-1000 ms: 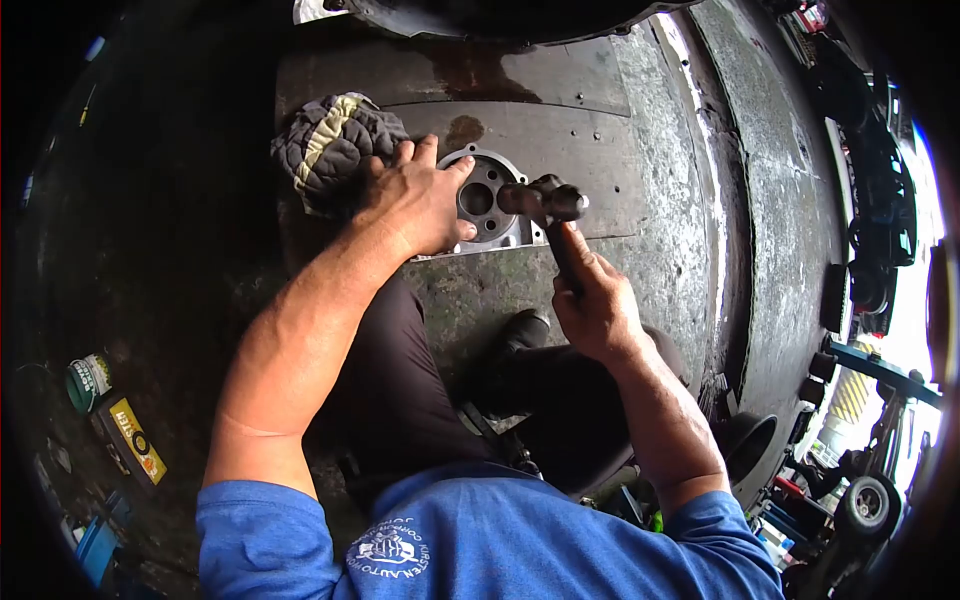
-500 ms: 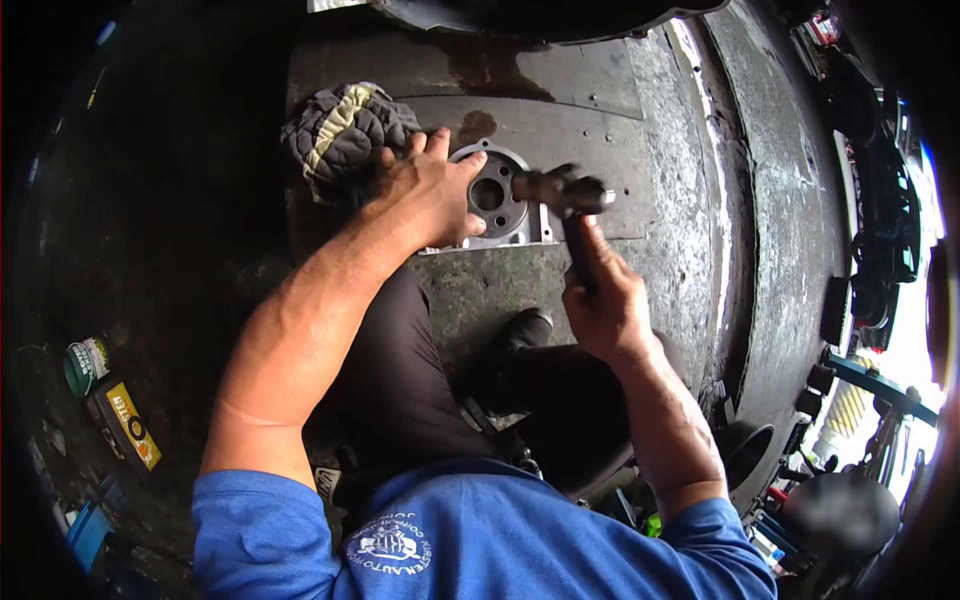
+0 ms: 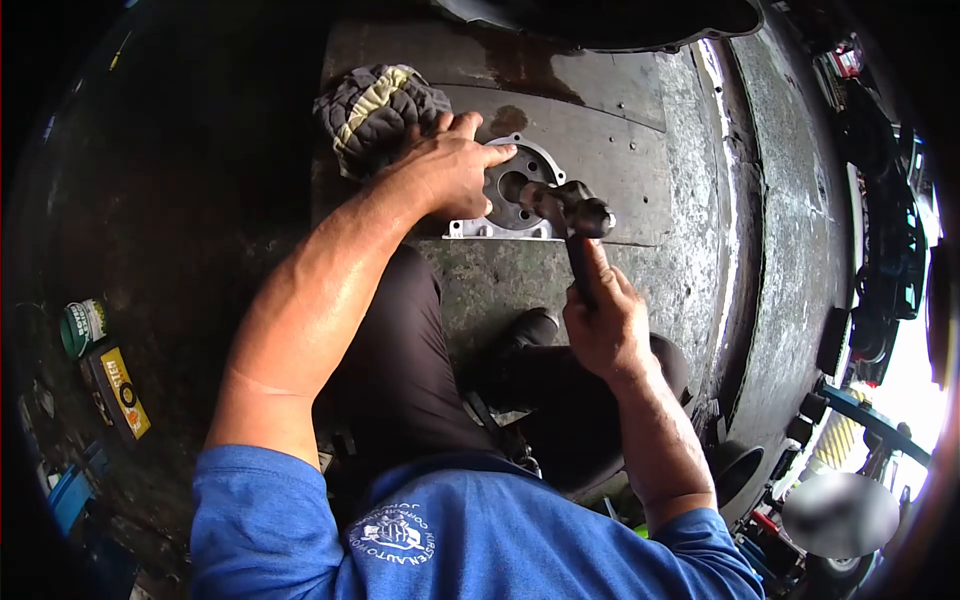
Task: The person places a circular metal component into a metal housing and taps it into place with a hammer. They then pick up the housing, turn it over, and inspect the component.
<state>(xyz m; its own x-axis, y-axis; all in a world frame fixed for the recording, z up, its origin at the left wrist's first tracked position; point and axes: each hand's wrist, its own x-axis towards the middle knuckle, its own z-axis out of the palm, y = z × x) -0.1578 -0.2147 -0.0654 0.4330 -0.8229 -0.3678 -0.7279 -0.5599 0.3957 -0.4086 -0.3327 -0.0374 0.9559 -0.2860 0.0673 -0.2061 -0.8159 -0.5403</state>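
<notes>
A flat metal housing with a round, dark, holed disc in it lies on a metal sheet in front of me. My left hand rests on its left side, the index finger stretched along the upper rim and the thumb lower on the disc. In my right hand is a hammer, gripped by its dark handle with one finger extended up the shaft. The hammer's head overlaps the right part of the disc in this view. A bunched dark cloth with a yellow stripe sits just beyond my left fingers.
The worn metal sheet has oily stains and several bolt heads. A large dark pan-like part is at the top edge. A green-and-white can and a yellow-and-black box stand at left. Tools and parts crowd the right side.
The view has shifted a little, moving the housing and cloth rightward in it. The hammer head is closer to the disc's middle, and my left hand sits slightly further left on the disc.
</notes>
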